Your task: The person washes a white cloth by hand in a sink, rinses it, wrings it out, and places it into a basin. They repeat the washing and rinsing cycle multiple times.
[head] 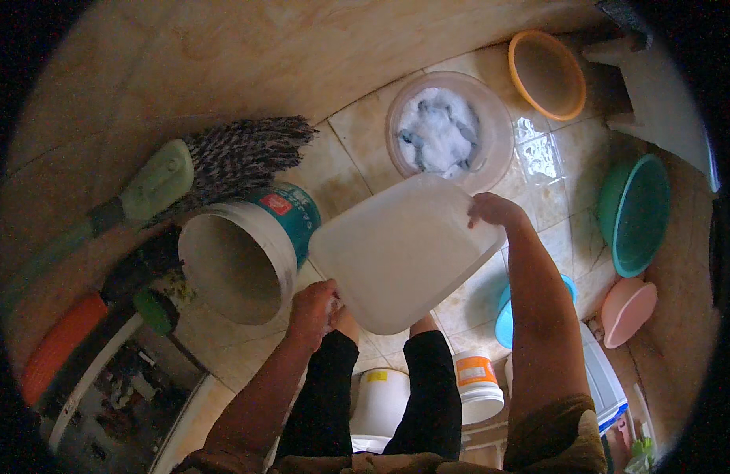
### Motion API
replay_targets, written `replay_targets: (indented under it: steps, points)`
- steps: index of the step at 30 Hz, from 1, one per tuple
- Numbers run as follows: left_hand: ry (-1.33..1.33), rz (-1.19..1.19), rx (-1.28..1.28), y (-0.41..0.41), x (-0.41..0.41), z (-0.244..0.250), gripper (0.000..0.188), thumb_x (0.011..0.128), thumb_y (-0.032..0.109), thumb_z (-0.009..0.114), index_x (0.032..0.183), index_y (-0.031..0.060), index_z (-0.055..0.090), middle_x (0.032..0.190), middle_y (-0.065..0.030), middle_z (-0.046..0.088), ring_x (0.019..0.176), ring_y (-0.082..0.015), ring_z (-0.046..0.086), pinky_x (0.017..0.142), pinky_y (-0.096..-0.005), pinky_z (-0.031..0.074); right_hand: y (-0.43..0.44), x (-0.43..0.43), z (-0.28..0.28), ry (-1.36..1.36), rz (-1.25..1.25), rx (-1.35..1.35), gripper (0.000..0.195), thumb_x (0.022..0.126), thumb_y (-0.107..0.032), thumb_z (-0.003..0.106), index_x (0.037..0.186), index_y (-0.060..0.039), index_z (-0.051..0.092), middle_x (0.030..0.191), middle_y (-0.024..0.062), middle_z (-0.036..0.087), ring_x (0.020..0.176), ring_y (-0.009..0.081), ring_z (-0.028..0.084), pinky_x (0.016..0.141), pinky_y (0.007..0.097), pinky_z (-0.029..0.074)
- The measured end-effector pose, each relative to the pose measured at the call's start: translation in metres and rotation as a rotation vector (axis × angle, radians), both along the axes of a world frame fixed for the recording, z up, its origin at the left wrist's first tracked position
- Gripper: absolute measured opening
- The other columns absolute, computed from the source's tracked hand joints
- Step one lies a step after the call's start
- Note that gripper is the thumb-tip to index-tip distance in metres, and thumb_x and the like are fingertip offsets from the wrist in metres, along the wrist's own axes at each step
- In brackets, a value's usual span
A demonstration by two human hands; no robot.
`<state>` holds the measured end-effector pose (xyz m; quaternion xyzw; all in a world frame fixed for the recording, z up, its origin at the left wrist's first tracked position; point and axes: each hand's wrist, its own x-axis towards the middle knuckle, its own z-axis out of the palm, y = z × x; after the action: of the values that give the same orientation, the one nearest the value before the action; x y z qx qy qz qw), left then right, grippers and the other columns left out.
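A large whitish plastic container [400, 255] is held tilted between my two hands over the tiled floor. My left hand [313, 314] grips its near left corner, and some foam shows on the fingers. My right hand [496, 211] holds its right end, fingers on the edge. Just beyond the container's far edge stands a round translucent basin [495, 142] with foam-covered cloth [439, 133] in it. Left of the container, a big white and teal bucket [237, 263] lies on its side, its mouth towards me.
Mop heads [246, 154] lean at the left wall. An orange-rimmed basin [514, 71], a green basin [640, 216], a pink basin [628, 311] and a blue basin [504, 320] are at right. White buckets [379, 403] stand near my legs. Water [539, 154] glistens on the floor.
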<state>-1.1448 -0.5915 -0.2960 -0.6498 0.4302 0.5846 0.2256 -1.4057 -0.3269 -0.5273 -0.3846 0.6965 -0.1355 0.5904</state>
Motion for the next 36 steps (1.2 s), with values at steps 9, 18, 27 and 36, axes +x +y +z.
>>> replay_targets:
  steps: [9, 18, 27, 36]
  points:
    - [0.094, 0.075, 0.015, -0.007, -0.007, -0.010, 0.025, 0.079, 0.033, 0.056, 0.072, 0.0100, 0.051, 0.053, -0.0019, 0.044, 0.043, -0.0139, 0.042, 0.039, -0.0283, 0.031, 0.005, -0.017, -0.032, -0.084, 0.039, -0.181, 0.031, 0.062, -0.028, 0.069, 0.085, -0.0073, 0.066, 0.100, 0.0114, 0.060, 0.095, 0.0305, 0.055, 0.081, 0.0403, 0.044]
    - [0.126, 0.113, 0.038, -0.001, -0.018, -0.002, 0.022, 0.081, 0.027, 0.053, 0.070, 0.0087, 0.055, 0.051, -0.0010, 0.043, 0.042, -0.0114, 0.040, 0.042, -0.0268, 0.032, 0.013, -0.004, -0.002, -0.026, 0.041, 0.144, 0.022, 0.074, -0.021, 0.054, 0.086, -0.0095, 0.068, 0.097, 0.0094, 0.059, 0.098, 0.0254, 0.052, 0.087, 0.0344, 0.041]
    - [0.232, 0.374, 0.331, -0.033, -0.073, 0.006, 0.026, 0.082, 0.037, 0.055, 0.067, 0.0169, 0.049, 0.048, 0.0038, 0.039, 0.040, -0.0108, 0.038, 0.036, -0.0271, 0.027, -0.010, -0.054, 0.060, -0.004, -0.123, 0.260, 0.048, 0.067, -0.028, 0.066, 0.107, -0.0027, 0.058, 0.112, 0.0138, 0.055, 0.093, 0.0279, 0.057, 0.081, 0.0366, 0.046]
    - [0.083, 0.309, 0.281, -0.030, -0.063, -0.006, 0.022, 0.082, 0.032, 0.055, 0.072, 0.0138, 0.048, 0.051, 0.0021, 0.039, 0.041, -0.0107, 0.037, 0.037, -0.0269, 0.025, 0.024, -0.031, 0.041, 0.017, -0.078, 0.339, 0.053, 0.057, -0.032, 0.071, 0.102, -0.0066, 0.062, 0.109, 0.0134, 0.058, 0.103, 0.0284, 0.053, 0.086, 0.0386, 0.043]
